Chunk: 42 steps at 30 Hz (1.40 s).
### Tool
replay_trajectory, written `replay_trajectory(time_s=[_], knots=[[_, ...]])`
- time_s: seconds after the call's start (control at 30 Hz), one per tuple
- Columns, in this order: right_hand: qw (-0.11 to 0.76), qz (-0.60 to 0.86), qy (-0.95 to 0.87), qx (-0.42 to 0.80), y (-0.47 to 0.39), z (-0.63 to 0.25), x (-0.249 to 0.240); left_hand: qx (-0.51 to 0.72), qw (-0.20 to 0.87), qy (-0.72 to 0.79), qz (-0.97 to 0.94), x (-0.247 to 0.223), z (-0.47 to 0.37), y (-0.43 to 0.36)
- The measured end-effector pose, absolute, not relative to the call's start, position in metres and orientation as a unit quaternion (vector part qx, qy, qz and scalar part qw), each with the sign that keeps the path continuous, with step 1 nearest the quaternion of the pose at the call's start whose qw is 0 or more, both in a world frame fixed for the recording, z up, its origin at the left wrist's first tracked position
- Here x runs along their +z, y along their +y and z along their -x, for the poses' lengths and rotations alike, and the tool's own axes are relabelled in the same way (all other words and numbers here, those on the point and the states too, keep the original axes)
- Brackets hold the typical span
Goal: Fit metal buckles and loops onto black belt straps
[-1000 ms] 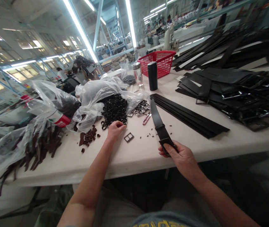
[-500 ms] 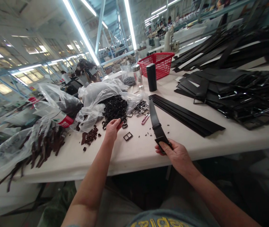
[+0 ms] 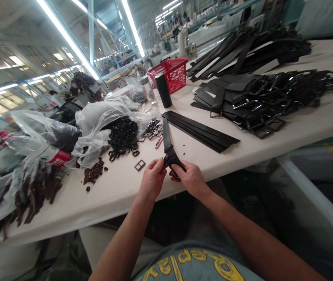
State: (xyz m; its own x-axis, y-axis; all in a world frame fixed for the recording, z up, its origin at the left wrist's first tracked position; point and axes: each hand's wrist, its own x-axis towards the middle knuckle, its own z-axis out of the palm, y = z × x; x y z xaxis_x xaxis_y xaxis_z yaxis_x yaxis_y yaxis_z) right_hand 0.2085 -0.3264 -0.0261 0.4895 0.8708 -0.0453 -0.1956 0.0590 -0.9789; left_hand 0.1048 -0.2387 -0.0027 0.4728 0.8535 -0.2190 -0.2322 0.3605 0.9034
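Note:
My right hand (image 3: 191,177) grips the buckle end of a black belt (image 3: 168,137), thumb on top, at the table's front edge. The strap runs away from me toward the black strips (image 3: 198,130). My left hand (image 3: 154,175) is closed beside the buckle end, fingertips pinched at its left side; what they hold is too small to tell. To the left of the belt a small two-windowed metal frame (image 3: 140,165) lies on the table. Behind it are a heap of black loops (image 3: 122,136), several metal pieces (image 3: 154,128) and a pink-handled tool (image 3: 158,143).
Brown loops (image 3: 96,171) and plastic bags (image 3: 96,117) lie at left. A black bottle (image 3: 163,90), a glass jar (image 3: 147,88) and a red basket (image 3: 172,74) stand at the back. Buckled black belts (image 3: 260,97) are piled at right on the table (image 3: 119,197).
My left hand has moved from the black loops to the belt's buckle end, beside my right hand. The view has turned right, so the table's contents appear farther left.

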Motion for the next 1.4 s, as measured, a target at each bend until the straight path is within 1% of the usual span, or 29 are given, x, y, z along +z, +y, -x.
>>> replay_trajectory(time_s=[0.17, 0.33, 0.57, 0.77, 0.97, 1.03, 1.17, 1.23, 1.3, 1.4], knots=[[0.650, 0.558, -0.326, 0.399, -0.324, -0.209, -0.027, 0.370, 0.740, 0.355, -0.435, 0.000, -0.104, -0.243], [0.640, 0.552, -0.356, 0.399, -0.325, -0.212, -0.028, 0.386, 0.696, 0.343, -0.499, 0.005, -0.104, -0.245], [0.626, 0.539, -0.378, 0.417, -0.326, -0.216, -0.028, 0.332, 0.688, 0.326, -0.557, 0.009, -0.103, -0.240], [0.613, 0.532, -0.403, 0.424, -0.325, -0.218, -0.031, 0.279, 0.654, 0.321, -0.625, 0.016, -0.099, -0.232], [0.600, 0.509, -0.410, 0.461, -0.325, -0.223, -0.034, 0.203, 0.614, 0.310, -0.697, 0.018, -0.099, -0.227], [0.597, 0.502, -0.412, 0.471, -0.326, -0.226, -0.034, 0.192, 0.583, 0.303, -0.729, 0.019, -0.100, -0.228], [0.601, 0.477, -0.410, 0.494, -0.330, -0.232, -0.033, 0.198, 0.437, 0.265, -0.836, 0.028, -0.100, -0.233], [0.610, 0.465, -0.401, 0.501, -0.331, -0.233, -0.034, 0.194, 0.386, 0.232, -0.871, 0.032, -0.098, -0.237], [0.621, 0.458, -0.391, 0.502, -0.331, -0.233, -0.035, 0.188, 0.384, 0.212, -0.879, 0.031, -0.096, -0.239], [0.630, 0.449, -0.384, 0.504, -0.331, -0.232, -0.036, 0.206, 0.447, 0.228, -0.840, 0.022, -0.094, -0.239]])
